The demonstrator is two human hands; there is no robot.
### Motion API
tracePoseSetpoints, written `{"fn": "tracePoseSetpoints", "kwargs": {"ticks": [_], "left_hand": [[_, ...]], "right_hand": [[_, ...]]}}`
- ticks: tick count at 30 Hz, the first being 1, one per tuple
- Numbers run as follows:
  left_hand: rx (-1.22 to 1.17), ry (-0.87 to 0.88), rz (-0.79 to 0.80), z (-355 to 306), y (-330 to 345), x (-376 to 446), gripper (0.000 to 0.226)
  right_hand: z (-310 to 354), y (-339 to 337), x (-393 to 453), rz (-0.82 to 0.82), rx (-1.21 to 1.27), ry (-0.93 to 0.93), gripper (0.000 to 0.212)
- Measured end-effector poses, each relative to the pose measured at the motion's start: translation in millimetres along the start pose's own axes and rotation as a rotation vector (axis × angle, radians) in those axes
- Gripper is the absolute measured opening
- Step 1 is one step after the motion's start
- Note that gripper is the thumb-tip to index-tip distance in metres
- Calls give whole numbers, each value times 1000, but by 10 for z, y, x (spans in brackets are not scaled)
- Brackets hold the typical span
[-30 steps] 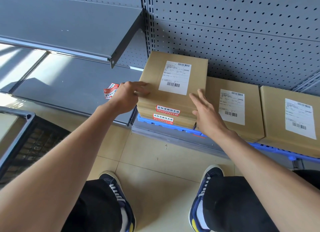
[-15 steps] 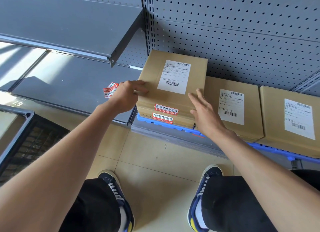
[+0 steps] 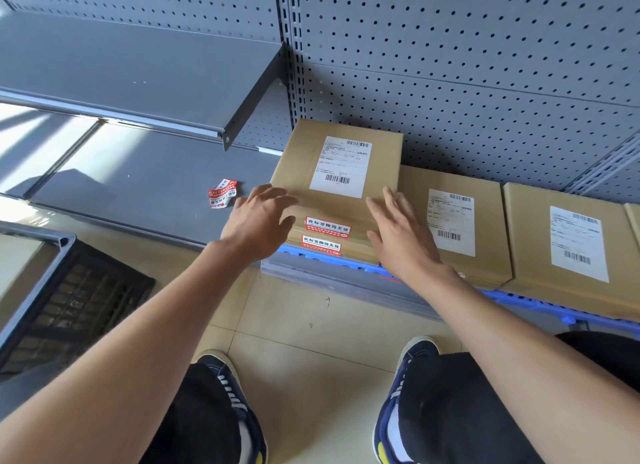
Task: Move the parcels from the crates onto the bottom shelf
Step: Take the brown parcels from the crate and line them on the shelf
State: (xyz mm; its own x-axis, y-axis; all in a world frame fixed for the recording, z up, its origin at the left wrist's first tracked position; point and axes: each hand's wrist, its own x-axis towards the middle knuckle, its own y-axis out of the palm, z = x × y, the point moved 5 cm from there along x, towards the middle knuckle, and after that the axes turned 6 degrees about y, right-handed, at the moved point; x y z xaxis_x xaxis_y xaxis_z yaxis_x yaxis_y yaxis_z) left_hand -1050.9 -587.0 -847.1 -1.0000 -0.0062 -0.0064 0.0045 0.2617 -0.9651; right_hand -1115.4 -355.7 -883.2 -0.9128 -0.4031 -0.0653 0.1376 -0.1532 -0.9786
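Two stacked cardboard parcels sit at the centre of the frame on the bottom shelf, resting on a blue plastic pallet strip against the perforated back panel; to their right lie a second parcel and a third parcel, each a single layer and touching its neighbour. The left hand hovers at the stack's near left corner with fingers spread and relaxed, gripping nothing; whether its fingertips touch the card I cannot tell, as it is blurred. The right hand lies flat at the stack's near right corner, fingers straight and pointing toward the back panel, also holding nothing, so both hands are open and apart, one on each side of the stack. Both forearms reach forward from the lower corners of the frame, over the knees and shoes. The parcels look like stiff, flat corrugated boxes, probably light to moderate in weight, with smooth faces that could slip; the opposite side edges seem the best hold. A dark crate stands at lower left, and a crumpled red and white sticker lies on the neighbouring grey shelf.
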Motion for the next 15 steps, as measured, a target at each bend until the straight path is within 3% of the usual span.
{"fn": "tracePoseSetpoints", "kwargs": {"ticks": [6, 15], "left_hand": [[-39, -60, -13, -184, -410, -289, 37], [-52, -299, -158, 482, -1068, -1209, 35]], "right_hand": [[239, -338, -55, -36, 61, -20, 52], [1608, -672, -180, -54, 134, -282, 46]]}}
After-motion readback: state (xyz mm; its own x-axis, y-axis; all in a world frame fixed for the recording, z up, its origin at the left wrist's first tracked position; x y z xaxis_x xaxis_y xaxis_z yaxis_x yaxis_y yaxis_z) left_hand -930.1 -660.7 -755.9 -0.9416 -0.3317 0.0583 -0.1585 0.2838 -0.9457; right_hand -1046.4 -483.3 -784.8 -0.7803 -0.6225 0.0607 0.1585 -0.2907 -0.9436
